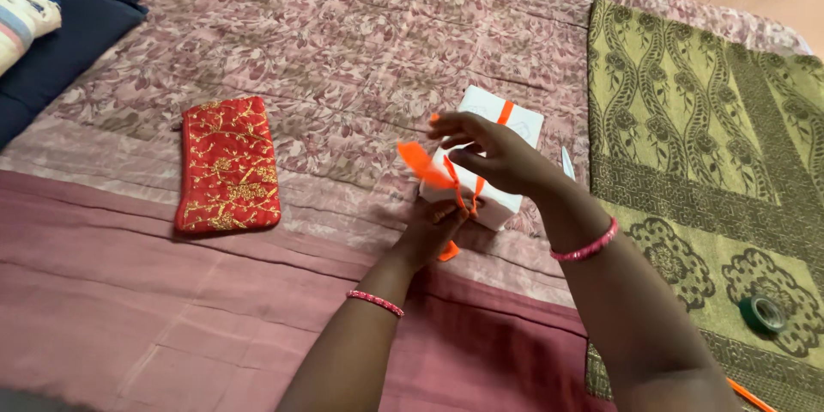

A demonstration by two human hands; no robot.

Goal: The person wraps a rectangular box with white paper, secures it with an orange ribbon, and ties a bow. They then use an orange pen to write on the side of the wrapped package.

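On the bed, the white gift box lies just beyond both hands — long axis running away to the right. The left hand pinches the orange ribbon at its near end — the right hand hovers above, fingers loosely spread.

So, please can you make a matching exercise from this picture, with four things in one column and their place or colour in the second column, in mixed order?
Things:
1. white box
2. red pouch
3. tape roll
4. dark blue cushion

Places or states:
A. lies flat on the pink floral cover, left of the hands
B. on the olive patterned cloth, lower right
D. at the upper left corner of the picture
C. wrapped with orange ribbon, between the left hand and right hand

Pairs: 1-C, 2-A, 3-B, 4-D
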